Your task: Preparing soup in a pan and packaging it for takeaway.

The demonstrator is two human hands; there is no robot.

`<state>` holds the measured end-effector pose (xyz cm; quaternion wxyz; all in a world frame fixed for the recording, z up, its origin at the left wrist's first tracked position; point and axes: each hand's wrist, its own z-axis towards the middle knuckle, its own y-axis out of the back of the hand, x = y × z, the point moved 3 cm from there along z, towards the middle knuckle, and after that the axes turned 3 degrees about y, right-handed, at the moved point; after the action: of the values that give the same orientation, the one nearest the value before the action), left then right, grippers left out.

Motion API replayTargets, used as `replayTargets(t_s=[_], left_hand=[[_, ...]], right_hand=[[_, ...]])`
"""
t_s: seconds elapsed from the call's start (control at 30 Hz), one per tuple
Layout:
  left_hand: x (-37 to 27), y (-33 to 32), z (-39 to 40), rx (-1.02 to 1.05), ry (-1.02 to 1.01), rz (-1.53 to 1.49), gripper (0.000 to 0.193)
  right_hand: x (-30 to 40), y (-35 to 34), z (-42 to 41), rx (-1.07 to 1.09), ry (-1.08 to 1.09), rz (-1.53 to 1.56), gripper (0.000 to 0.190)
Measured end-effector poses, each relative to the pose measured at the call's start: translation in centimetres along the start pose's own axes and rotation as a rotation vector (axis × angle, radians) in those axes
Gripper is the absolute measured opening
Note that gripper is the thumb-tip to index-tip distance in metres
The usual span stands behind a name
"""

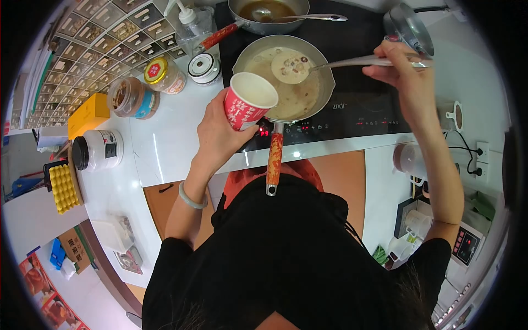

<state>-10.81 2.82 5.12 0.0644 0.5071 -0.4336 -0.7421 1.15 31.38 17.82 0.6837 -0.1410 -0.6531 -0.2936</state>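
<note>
My left hand (220,134) grips a red-and-white paper cup (248,103) that bears writing. The cup leans over the near left rim of a saucepan (328,93), and its inside looks pale, with no contents clearly visible. Pale, milky liquid with dark bits (284,101) partly fills the pan. In my right hand (406,78) is the handle of a metal ladle (350,62). Its bowl sits over the liquid, full of the same pale soup with several dark and tan pieces. The pan's mottled orange handle (274,161) points toward my body.
Behind stands another pan (268,27) with brown liquid and a ladle, also on the black induction cooktop (359,99). Lidded jars (165,76) and a white tub (101,149) line the left counter. A metal pot (408,31) is at the far right.
</note>
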Motion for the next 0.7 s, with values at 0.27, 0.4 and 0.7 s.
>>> replayTargets(t_s=[0.27,0.4,0.7], left_hand=[[-3.4,-0.1,3.5,-0.007,-0.118,0.048,0.085],[-3.8,0.3,3.8,-0.097,-0.126,-0.068,0.086],[-2.1,0.9,3.5,-0.2,-0.018,-0.234,0.085]], right_hand=[[6.5,-1.2,-0.7,0.056,0.061,-0.167,0.026],[7.1,-4.0,-4.1,0.519,0.683,-0.37,0.016],[5.0,-3.5,-8.9,0.67,1.334,-0.699,0.025]])
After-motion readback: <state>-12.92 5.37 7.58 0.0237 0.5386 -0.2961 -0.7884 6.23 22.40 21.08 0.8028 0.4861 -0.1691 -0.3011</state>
